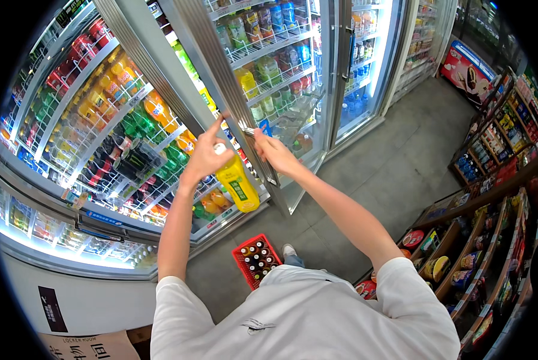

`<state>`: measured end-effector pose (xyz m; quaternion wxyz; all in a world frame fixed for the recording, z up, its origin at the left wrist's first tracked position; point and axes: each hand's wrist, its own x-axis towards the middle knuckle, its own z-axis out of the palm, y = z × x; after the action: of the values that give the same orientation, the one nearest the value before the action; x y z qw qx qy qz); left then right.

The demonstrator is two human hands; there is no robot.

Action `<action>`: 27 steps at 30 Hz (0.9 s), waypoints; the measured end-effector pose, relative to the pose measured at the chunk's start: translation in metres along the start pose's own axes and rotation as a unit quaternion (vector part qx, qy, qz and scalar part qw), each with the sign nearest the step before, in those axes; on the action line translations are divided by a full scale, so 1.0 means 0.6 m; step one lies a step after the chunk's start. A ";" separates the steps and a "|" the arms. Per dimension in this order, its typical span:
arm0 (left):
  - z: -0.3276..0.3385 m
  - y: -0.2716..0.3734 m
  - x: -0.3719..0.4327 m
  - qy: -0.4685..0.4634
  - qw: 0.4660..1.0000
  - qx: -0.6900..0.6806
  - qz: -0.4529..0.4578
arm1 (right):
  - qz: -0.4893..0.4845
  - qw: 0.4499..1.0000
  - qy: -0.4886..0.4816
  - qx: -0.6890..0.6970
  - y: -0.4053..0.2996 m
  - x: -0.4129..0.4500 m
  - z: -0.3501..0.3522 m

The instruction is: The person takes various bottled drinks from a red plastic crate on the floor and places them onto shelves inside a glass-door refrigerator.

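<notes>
My left hand [201,159] is closed around the neck of a yellow plastic drink bottle [241,189] with a white cap. The bottle hangs tilted, its base toward the floor, and its label bears writing. My left index finger reaches up to the metal edge of a glass cooler door [224,85]. On that door, my right hand [273,150] grips the metal handle [247,130], with a blue tag beside its fingers. The door stands ajar, and bottled drinks [255,76] show through its glass.
A red plastic basket [236,254] of capped bottles [259,260] sits on the grey tiled floor [368,166], near a white shoe [288,249]. More cooler doors flank me. Shelves of instant noodle cups [467,261] stand at right, with a chest freezer [467,72] farther back.
</notes>
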<state>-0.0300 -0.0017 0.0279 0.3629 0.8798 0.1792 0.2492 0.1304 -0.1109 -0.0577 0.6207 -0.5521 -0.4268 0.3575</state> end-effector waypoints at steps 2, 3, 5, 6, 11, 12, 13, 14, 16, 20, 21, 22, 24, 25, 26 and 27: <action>0.026 0.012 -0.013 -0.019 0.999 -0.013 0.032 | 0.004 1.000 -0.002 -0.006 -0.006 -0.039 -0.020; 0.033 0.033 -0.017 -0.030 0.998 -0.011 0.051 | -0.023 0.999 0.033 -0.006 -0.010 -0.059 -0.026; 0.048 0.055 -0.019 -0.060 0.997 -0.031 0.034 | -0.069 0.991 0.109 -0.044 -0.005 -0.097 -0.033; 0.056 0.064 -0.020 -0.091 0.995 -0.049 0.016 | -0.067 0.991 0.110 -0.043 -0.006 -0.111 -0.041; 0.089 0.089 -0.006 -0.114 0.990 -0.072 0.050 | -0.130 0.953 0.239 -0.131 -0.022 -0.172 -0.065; 0.095 0.093 -0.001 -0.128 0.987 -0.081 0.062 | -0.149 0.938 0.267 -0.164 -0.024 -0.180 -0.071; 0.104 0.095 -0.003 -0.154 0.982 -0.093 0.056 | -0.133 0.940 0.275 -0.150 -0.016 -0.189 -0.078; 0.110 0.100 0.002 -0.175 0.977 -0.103 0.058 | -0.131 0.938 0.285 -0.151 -0.017 -0.197 -0.087; 0.126 0.118 0.002 -0.209 0.966 -0.143 0.052 | -0.113 0.937 0.309 -0.119 -0.022 -0.213 -0.103; 0.167 0.159 0.013 -0.269 0.948 -0.164 0.053 | -0.260 0.811 0.455 -0.260 0.007 -0.237 -0.132; 0.183 0.163 0.013 -0.267 0.946 -0.173 0.069 | -0.252 0.832 0.430 -0.246 0.007 -0.246 -0.139; 0.193 0.155 0.018 -0.289 0.939 -0.173 0.074 | -0.251 0.828 0.434 -0.251 0.004 -0.253 -0.145; 0.216 0.171 0.021 -0.295 0.937 -0.167 0.085 | -0.261 0.772 0.467 -0.344 -0.020 -0.261 -0.151; 0.226 0.175 0.027 -0.315 0.931 -0.159 0.089 | -0.246 0.779 0.463 -0.344 -0.021 -0.263 -0.160; 0.238 0.185 0.036 -0.328 0.921 -0.172 0.118 | -0.244 0.774 0.468 -0.350 -0.022 -0.265 -0.171; 0.250 0.193 0.043 -0.343 0.914 -0.180 0.121 | -0.226 0.759 0.485 -0.370 -0.021 -0.268 -0.183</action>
<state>0.0916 -0.1490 0.0281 0.5214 0.8460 -0.1116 0.0017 0.1707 -0.3015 -0.0700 0.5548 -0.7259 -0.2798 -0.2949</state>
